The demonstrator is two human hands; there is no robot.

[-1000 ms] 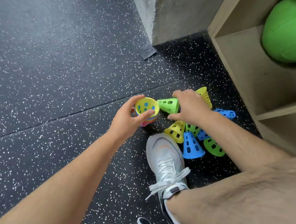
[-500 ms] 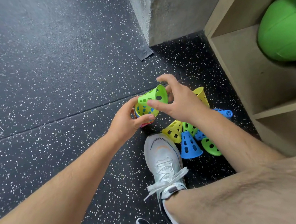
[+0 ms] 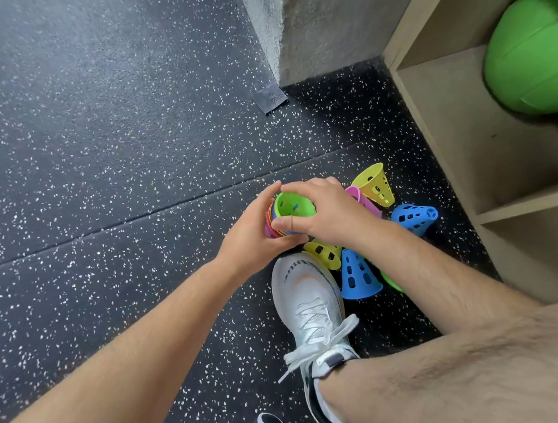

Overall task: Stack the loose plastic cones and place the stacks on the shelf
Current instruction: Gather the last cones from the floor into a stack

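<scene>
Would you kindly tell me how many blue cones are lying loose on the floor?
2. One blue cone stands upright beside the white shoe; the other blue cone lies on its side nearer the shelf. More may be hidden under the right forearm.

A gym or sports training room: black speckled rubber floor (image 3: 97, 134) tiles cover the ground, perforated plastic agility cones (image 3: 358, 277) lie scattered at 1 o'clock, and a wooden storage shelf (image 3: 462, 130) at 2 o'clock holds a green exercise ball (image 3: 536, 50).
</scene>
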